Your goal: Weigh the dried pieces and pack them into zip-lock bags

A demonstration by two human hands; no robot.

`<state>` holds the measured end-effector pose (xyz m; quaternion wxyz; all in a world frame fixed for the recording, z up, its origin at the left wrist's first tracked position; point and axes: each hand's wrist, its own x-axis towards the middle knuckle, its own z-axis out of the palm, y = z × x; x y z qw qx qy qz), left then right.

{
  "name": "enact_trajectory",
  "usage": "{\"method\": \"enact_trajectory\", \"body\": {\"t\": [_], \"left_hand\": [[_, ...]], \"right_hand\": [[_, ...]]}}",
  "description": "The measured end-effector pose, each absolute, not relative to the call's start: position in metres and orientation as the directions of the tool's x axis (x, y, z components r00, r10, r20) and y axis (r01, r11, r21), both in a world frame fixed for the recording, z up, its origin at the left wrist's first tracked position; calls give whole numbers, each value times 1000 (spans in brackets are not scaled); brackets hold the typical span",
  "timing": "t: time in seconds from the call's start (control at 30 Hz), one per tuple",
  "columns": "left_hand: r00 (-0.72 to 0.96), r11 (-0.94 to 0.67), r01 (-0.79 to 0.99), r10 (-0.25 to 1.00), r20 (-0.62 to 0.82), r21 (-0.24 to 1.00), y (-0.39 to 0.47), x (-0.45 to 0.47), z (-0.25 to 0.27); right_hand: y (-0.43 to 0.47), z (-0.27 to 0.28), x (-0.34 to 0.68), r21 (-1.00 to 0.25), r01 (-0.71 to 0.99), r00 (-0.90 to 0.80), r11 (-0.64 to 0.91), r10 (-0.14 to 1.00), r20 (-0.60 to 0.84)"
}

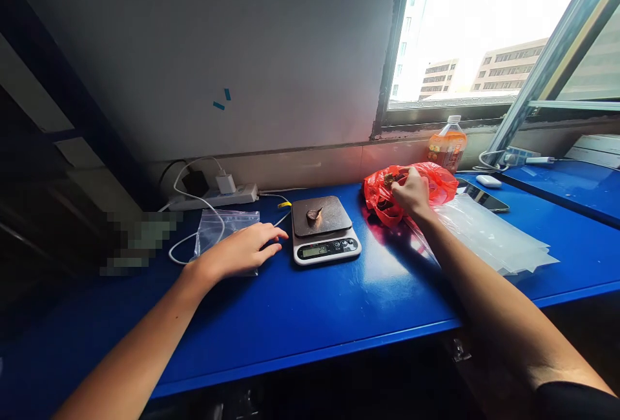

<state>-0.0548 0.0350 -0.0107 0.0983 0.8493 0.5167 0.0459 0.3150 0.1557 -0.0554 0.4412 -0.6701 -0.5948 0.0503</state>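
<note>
A white kitchen scale [327,251] with a dark weighing plate stands in the middle of the blue table. On its plate lies one small brown dried mushroom [314,216]; the display is lit, its digits hard to read. My left hand [247,249] hovers just left of the scale, fingers loosely stretched and nothing in them, above a clear zip bag [208,229]. To the right, my right hand [411,192] reaches into the mouth of a crumpled red plastic bag [375,197]. Its fingertips close on a brown, rough piece [389,179] like a dried mushroom, partly hidden.
Clear plastic bags [489,232] lie flat under my right forearm. Behind them are a phone [487,197], a white earbud case [489,181] and an orange drink bottle [448,142]. A power strip [213,197] with a charger and white cable runs along the wall at left.
</note>
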Motion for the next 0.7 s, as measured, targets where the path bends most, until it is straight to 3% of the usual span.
{"method": "enact_trajectory", "body": {"t": [0.17, 0.3, 0.37, 0.47, 0.6, 0.7], "left_hand": [[457, -440, 869, 889, -27, 229, 37, -59, -13], [480, -462, 858, 877, -30, 224, 39, -60, -16], [492, -482, 854, 871, 0, 195, 41, -59, -17], [484, -506, 850, 860, 160, 150, 44, -59, -20], [398, -472, 867, 847, 351, 157, 48, -60, -19], [377, -468, 871, 832, 406, 150, 49, -62, -17]], "right_hand": [[146, -40, 314, -729, 669, 377, 143, 781, 499], [124, -21, 293, -661, 697, 379, 279, 639, 669], [113, -17, 275, -565, 732, 296, 380, 569, 767], [104, -22, 248, -442, 736, 57, 513, 603, 796], [105, -41, 225, -369, 723, -281, 584, 737, 615], [106, -48, 218, -347, 730, -350, 589, 758, 550]]}}
